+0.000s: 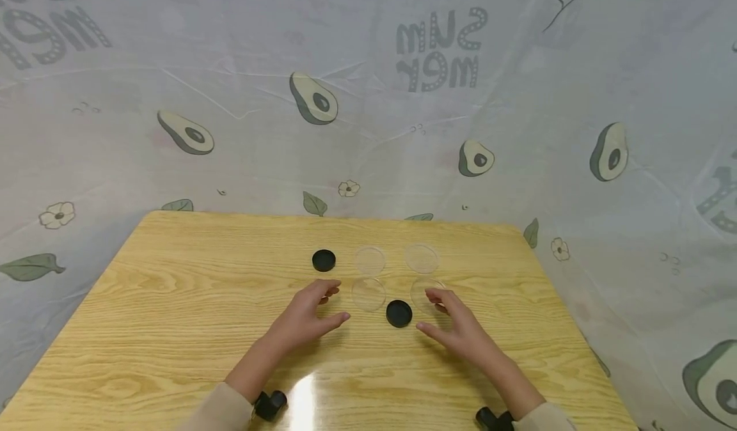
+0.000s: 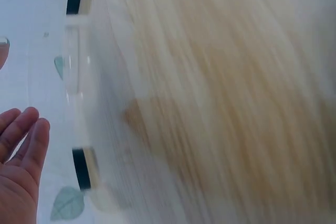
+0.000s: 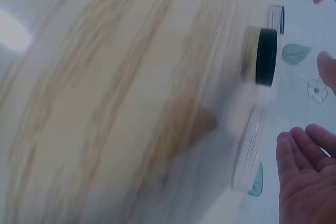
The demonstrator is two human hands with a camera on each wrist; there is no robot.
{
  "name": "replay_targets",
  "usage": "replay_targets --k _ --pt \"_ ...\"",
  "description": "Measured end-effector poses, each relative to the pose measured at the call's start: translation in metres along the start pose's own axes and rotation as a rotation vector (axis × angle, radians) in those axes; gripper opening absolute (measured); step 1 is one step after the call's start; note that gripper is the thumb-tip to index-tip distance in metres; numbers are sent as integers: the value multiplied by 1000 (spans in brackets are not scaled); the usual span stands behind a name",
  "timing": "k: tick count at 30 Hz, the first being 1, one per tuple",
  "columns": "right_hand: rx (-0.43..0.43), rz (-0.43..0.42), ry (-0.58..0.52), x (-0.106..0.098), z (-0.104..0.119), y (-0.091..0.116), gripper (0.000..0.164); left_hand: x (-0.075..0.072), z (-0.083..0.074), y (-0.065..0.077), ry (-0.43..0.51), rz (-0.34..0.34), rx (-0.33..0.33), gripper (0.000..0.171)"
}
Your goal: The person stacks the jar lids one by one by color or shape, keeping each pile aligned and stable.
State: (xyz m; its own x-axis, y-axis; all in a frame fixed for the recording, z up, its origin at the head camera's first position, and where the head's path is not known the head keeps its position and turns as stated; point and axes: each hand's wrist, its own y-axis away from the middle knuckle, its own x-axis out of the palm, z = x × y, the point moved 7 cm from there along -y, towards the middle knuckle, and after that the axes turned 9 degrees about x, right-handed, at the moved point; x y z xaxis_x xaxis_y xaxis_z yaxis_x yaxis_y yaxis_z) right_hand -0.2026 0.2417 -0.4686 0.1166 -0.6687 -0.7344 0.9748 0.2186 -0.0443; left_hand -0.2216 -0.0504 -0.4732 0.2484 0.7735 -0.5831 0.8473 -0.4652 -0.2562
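Several clear round dishes (image 1: pixel 368 294) lie on the wooden table, two of them farther back. One black round lid-like disc (image 1: pixel 324 260) sits at the back left; another black disc (image 1: pixel 399 314) lies nearer, between the hands. My left hand (image 1: pixel 305 316) hovers left of the nearer dishes, thumb and fingers spread apart, holding nothing. Over the front-right clear dish (image 1: pixel 419 300) reach the loosely bent fingers of my right hand (image 1: pixel 457 329), its thumb close to the nearer black disc. In the right wrist view, the right hand (image 3: pixel 307 177) is beside a clear dish (image 3: pixel 249 148).
The wooden table (image 1: pixel 201 303) runs back to a pale curtain (image 1: pixel 368 130) printed with avocados and leaves. Black wrist devices (image 1: pixel 270 405) are strapped at both cuffs. Light glares off the table's front edge area.
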Motion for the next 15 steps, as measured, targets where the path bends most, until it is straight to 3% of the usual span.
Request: replay_targets --k 6,15 --pt "-26 21 6 9 10 -3 66 19 -11 -13 84 3 64 62" --pt "2 52 -51 19 11 -5 61 53 -23 -25 135 72 130 58"
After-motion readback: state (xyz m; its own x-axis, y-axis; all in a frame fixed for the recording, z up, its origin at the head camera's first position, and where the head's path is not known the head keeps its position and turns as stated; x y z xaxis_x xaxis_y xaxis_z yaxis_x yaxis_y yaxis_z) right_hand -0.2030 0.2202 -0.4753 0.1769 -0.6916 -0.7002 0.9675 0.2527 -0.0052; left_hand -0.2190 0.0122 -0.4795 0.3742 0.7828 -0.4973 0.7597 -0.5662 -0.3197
